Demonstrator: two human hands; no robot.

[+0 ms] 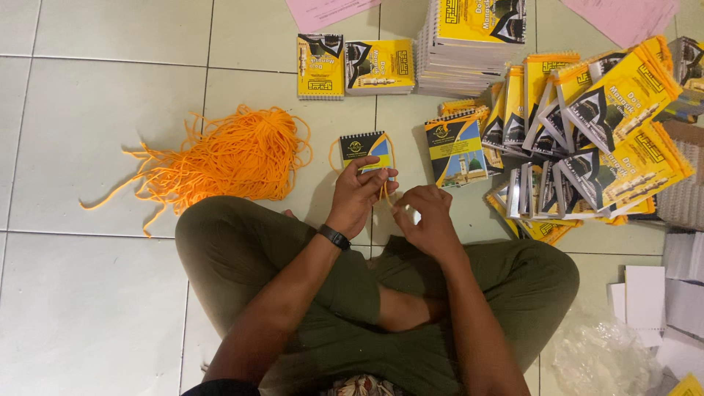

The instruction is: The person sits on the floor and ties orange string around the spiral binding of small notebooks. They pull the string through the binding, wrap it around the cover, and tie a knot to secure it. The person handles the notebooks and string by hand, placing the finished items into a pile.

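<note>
Left hand (359,192) gripping small spiral booklet (366,150) on floor (88,110); right hand (425,216) apparently pinching orange cord (386,192) at it. Loose cord heap (227,158) large, booklet piles (587,139) unstrung.

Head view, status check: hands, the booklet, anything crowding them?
Left hand grips small spiral booklet; right hand pinches orange cord looped on it. Cord pile left, fanned booklets right. Nothing blocking.

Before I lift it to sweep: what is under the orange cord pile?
Only pale floor tile shows around the orange cord pile. The tangle covers whatever lies beneath, so anything under it cannot be seen.
</note>
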